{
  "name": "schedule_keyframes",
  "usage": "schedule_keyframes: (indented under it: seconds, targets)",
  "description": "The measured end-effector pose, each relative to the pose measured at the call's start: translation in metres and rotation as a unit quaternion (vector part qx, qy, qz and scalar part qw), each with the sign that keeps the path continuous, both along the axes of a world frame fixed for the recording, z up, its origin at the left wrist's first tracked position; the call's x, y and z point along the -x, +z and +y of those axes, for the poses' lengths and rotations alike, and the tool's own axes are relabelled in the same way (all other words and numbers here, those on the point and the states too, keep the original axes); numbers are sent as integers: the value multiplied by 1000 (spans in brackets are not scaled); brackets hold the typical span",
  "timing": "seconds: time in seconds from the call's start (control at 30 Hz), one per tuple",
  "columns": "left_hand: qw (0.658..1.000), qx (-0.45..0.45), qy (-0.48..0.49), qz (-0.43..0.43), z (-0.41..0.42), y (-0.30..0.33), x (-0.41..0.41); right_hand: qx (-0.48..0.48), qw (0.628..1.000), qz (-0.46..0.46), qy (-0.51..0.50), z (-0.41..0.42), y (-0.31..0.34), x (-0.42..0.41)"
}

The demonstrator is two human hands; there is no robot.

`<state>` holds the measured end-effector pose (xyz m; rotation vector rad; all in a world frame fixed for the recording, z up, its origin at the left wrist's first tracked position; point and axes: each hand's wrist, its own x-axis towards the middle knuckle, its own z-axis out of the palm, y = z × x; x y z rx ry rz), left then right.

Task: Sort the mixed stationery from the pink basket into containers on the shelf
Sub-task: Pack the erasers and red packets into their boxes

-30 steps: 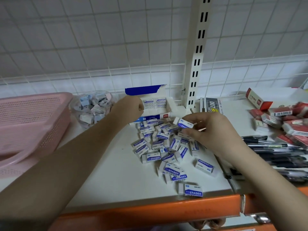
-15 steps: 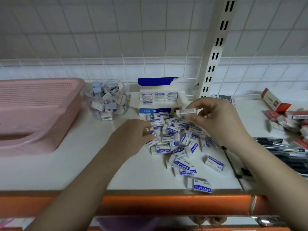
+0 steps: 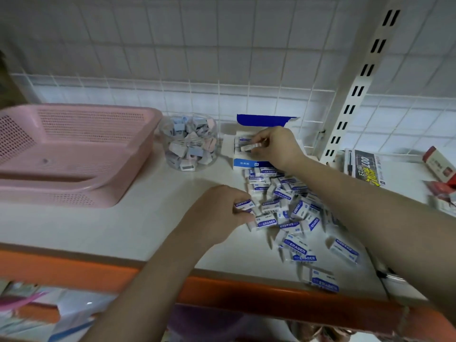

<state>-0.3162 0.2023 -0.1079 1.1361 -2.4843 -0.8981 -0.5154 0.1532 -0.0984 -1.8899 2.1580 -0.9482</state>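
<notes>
The right hand (image 3: 274, 146) pinches one eraser (image 3: 249, 147) over the open blue-and-white box (image 3: 246, 162) at the back of the shelf (image 3: 118, 225). The left hand (image 3: 219, 213), fingers curled, grips another eraser (image 3: 244, 205) at the edge of the loose eraser pile (image 3: 293, 213). A clear jar (image 3: 188, 141) of small clips stands just left of the box, beside the pink basket (image 3: 74, 154)

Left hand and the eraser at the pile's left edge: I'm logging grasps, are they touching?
Touching. The head view shows the left hand pinching the eraser, fingers curled round it.
</notes>
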Motion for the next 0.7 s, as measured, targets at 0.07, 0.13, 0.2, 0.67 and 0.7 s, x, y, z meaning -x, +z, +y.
schedule_keyframes:
  seconds: [0.07, 0.13, 0.2, 0.67, 0.7]
  targets:
    - [1000, -3, 5, -4, -1, 0, -2, -4, 1000, -4, -12, -6, -3, -1]
    - [1000, -17, 10, 1, -1, 0, -4, -11, 1000, -9, -22, -10, -4, -1]
    - [999, -38, 15, 20, -1, -1, -5, -28, 999, -9, -31, -12, -3, -2]
    - [993, -59, 50, 91, -21, -2, -14, -12, 1000, 23, -8, 2, 3, -4]
    - [993, -44, 54, 93, -25, 2, -16, -10, 1000, 27, 2, 11, 6, -3]
